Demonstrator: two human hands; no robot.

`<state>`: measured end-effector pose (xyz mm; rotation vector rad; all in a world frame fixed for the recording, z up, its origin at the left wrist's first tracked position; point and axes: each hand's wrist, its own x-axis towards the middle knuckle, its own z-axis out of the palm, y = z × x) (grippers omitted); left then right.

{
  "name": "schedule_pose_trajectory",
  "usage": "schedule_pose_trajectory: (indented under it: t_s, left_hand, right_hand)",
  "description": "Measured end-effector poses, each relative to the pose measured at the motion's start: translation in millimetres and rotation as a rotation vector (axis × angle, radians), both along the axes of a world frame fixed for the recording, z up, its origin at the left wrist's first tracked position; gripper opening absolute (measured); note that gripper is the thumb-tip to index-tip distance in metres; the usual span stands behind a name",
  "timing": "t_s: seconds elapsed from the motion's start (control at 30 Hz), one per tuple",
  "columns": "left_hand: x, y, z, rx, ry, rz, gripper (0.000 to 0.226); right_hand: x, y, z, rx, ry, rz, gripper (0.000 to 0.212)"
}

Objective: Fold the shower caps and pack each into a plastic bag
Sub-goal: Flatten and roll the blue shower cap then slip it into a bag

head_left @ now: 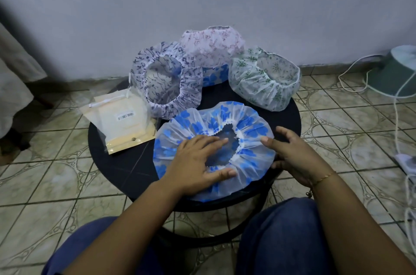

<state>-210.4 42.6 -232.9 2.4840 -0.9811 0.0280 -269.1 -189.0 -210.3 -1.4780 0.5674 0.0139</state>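
Under my flat left hand (198, 157) the blue cap (252, 117) feels thin, slippery; my right hand (290, 153), fingers loosely spread, should pinch its rim.

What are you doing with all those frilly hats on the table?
Those are shower caps. A person sits at a small round black table, pressing the blue-flowered cap flat with the left hand, while the right hand rests at its edge. It isn't folded yet. Behind it wait a dark-patterned cap, a pink one and a green one, all still puffed open. The plastic bags lie in a little pile on the left, nothing packed into them yet.
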Motion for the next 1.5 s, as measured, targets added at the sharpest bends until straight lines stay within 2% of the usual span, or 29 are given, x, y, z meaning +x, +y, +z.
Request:
schedule_pose_trajectory:
  t_s: [0.07,0.13,0.27,0.43,0.53,0.6,0.67,0.73,0.8,0.87,0.93,1.0,1.13,1.23,1.37,1.43,1.5]
  left_hand:
    - [-1.0,0.3,-2.0,0.197,0.108,-0.041,0.1]
    - [0.1,-2.0,-5.5,0.312,0.126,-0.018,0.101]
    - [2.1,-7.6,-8.2,0.369,0.108,0.002,0.109]
    - [11.2,-1.0,-11.1,0.481,0.044,-0.081,0.122]
    - [13.1,1.6,-9.9,0.459,0.054,-0.107,0.127]
    - [10.2,3.6,-7.6,0.371,0.077,-0.11,0.128]
    - [6.9,5.8,-6.1,0.174,0.044,-0.057,0.12]
    - [4.7,5.3,-4.1,-0.053,-0.085,0.035,0.099]
    - [9.0,1.6,-2.6,-0.196,-0.233,0.138,0.072]
    - [18.0,-2.8,-0.3,-0.237,-0.287,0.204,0.053]
    - [28.6,-6.8,-0.7,-0.204,-0.286,0.222,0.049]
    - [35.8,-8.9,-1.0,-0.108,-0.241,0.197,0.051]
    - [40.6,-7.3,-7.7,0.17,-0.064,0.176,0.058]
    - [40.2,-6.0,-10.3,0.281,0.01,0.193,0.068]
    - [39.8,-4.7,-9.8,0.314,0.068,0.198,0.072]
    - [37.9,-4.9,-9.0,0.292,0.008,0.225,0.067]
    - [36.5,-4.7,-8.1,0.239,-0.113,0.276,0.058]
  right_hand:
    - [-1.5,0.8,-1.3,0.002,-0.014,0.015,0.083]
    - [-4.0,1.7,-0.5,-0.044,0.009,0.057,0.09]
    - [-10.9,3.4,3.3,-0.109,0.085,0.185,0.099]
    - [-10.5,-5.4,4.4,-0.184,0.113,0.22,0.103]
    - [-9.8,-5.6,4.4,-0.243,0.129,0.243,0.104]
    - [-9.8,-4.5,8.6,-0.298,0.14,0.246,0.104]
    - [-8.3,-2.5,17.4,-0.402,0.15,0.222,0.099]
    - [-1.4,0.9,25.2,-0.577,0.139,0.138,0.088]
    - [10.8,8.6,25.9,-0.827,0.026,0.035,0.067]
    - [26.1,22.7,23.5,-1.051,-0.18,0.022,0.045]
    - [42.5,37.1,16.4,-1.183,-0.346,0.117,0.039]
    - [55.4,46.6,6.1,-1.26,-0.386,0.281,0.046]
    - [67.1,45.0,-16.3,-1.323,-0.144,0.569,0.067]
    - [65.6,38.8,-24.6,-1.351,-0.016,0.632,0.074]
    - [64.4,33.2,-26.3,-1.35,0.063,0.689,0.071]
    - [64.2,31.3,-26.0,-1.337,0.029,0.688,0.07]
    - [62.8,32.0,-26.6,-1.272,-0.097,0.601,0.072]
